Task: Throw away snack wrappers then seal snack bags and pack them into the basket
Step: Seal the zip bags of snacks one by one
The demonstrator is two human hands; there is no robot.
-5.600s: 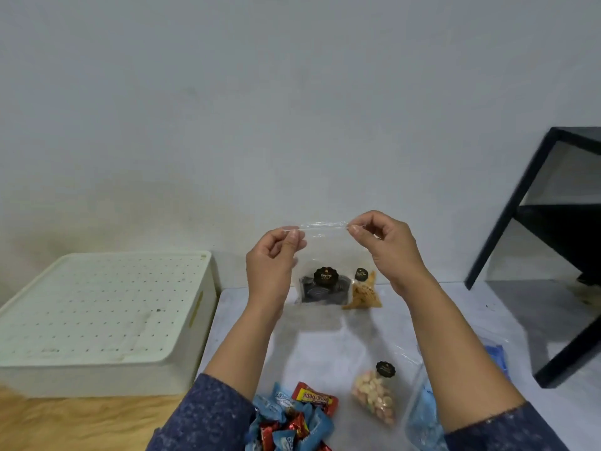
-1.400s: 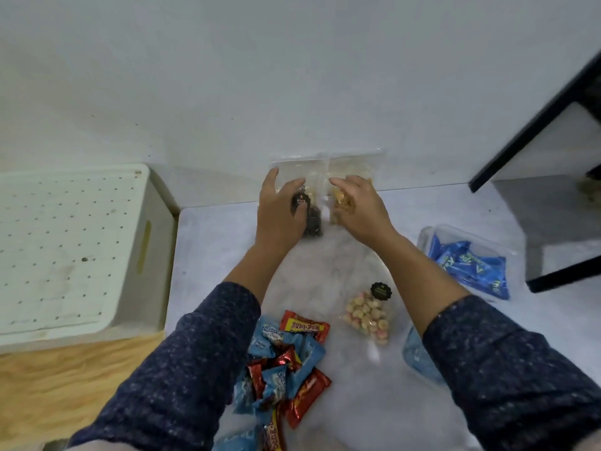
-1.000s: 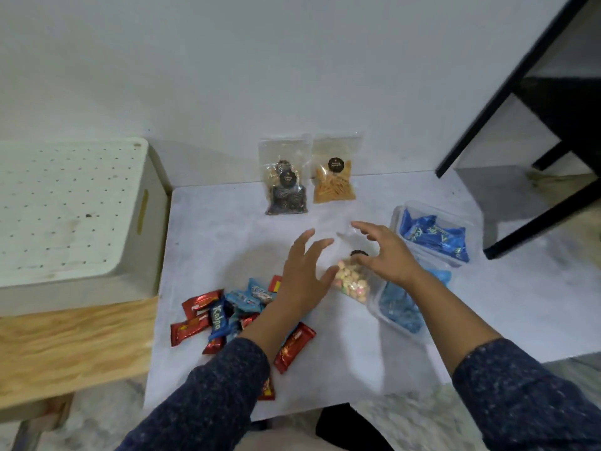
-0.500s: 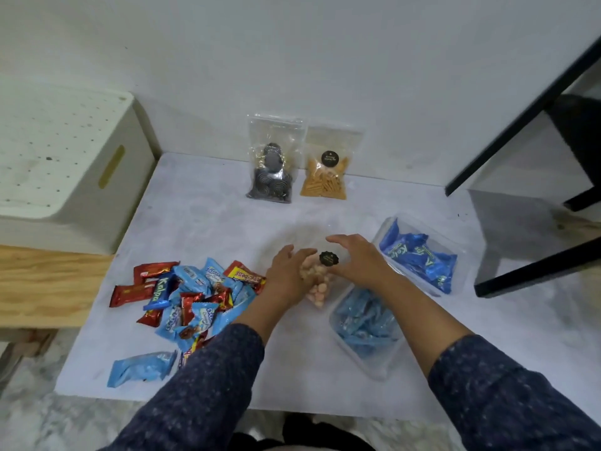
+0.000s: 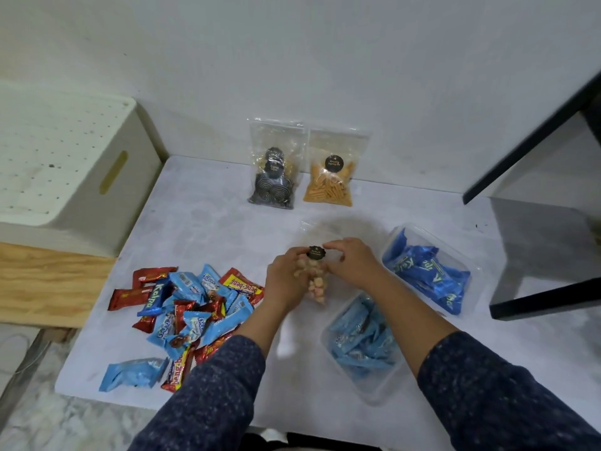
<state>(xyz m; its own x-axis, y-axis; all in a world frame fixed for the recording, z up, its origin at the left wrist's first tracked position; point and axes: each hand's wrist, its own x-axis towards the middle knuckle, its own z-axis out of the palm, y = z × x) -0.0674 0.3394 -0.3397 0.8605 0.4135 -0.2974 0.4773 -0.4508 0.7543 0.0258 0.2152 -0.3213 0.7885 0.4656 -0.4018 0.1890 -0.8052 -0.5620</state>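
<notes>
A clear snack bag (image 5: pixel 314 281) of pale round snacks with a black sticker lies in the middle of the white table (image 5: pixel 208 222). My left hand (image 5: pixel 286 279) grips its left side and my right hand (image 5: pixel 353 263) grips its right side. The bag's clear top stretches away from me, and I cannot tell whether it is sealed. Two more clear bags lean on the wall at the back: one with dark spiral cookies (image 5: pixel 274 170), one with orange sticks (image 5: pixel 331 172).
A pile of red and blue wrapped snacks (image 5: pixel 185 310) covers the table's left front. Two clear plastic containers hold blue packets, one at the right (image 5: pixel 429 271), one near the front (image 5: pixel 364 343). A white perforated box (image 5: pixel 61 164) stands at the left. A black frame (image 5: pixel 536 131) rises at the right.
I put the dark cookie bag down against the wall beside the orange one, then brought both hands back to the round-snack bag and closed them on it.
</notes>
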